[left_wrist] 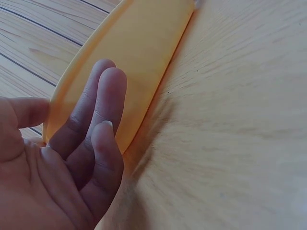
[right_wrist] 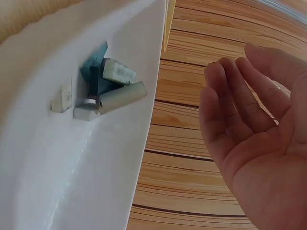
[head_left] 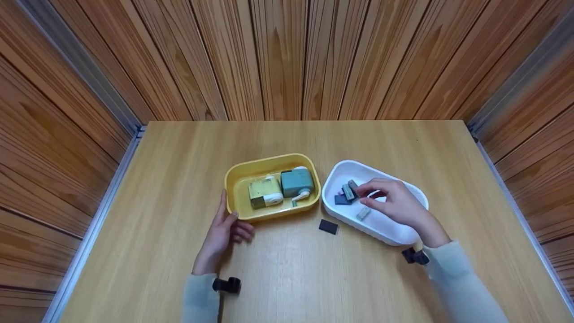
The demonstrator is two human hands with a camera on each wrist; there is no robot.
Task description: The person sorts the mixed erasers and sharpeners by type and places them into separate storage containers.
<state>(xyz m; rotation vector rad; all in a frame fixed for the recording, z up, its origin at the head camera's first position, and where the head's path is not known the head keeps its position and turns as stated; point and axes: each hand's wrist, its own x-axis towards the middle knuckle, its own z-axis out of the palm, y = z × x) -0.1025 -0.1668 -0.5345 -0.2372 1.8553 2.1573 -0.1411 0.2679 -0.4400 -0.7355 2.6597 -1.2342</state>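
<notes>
My left hand (head_left: 220,233) rests at the near left corner of a yellow tray (head_left: 270,159), its thumb and index finger touching the outside while the other fingers curve loosely. Inside that tray lie a pale green boxy device (head_left: 263,188) with a white round part and a teal boxy device (head_left: 297,181) with a white crank. Over the white tray (head_left: 352,165), my right hand (head_left: 394,200) hovers with thumb and fingers apart and nothing between them. Below it is a loose heap of small blocks (right_wrist: 120,98), grey-green, pale and dark blue. One pale block (head_left: 363,213) lies nearer the front.
A flat dark rectangular piece (head_left: 328,226) lies on the wooden table (head_left: 287,278) in front of the two trays. The trays stand almost side by side. Wood-plank walls (head_left: 287,58) enclose the back and both sides.
</notes>
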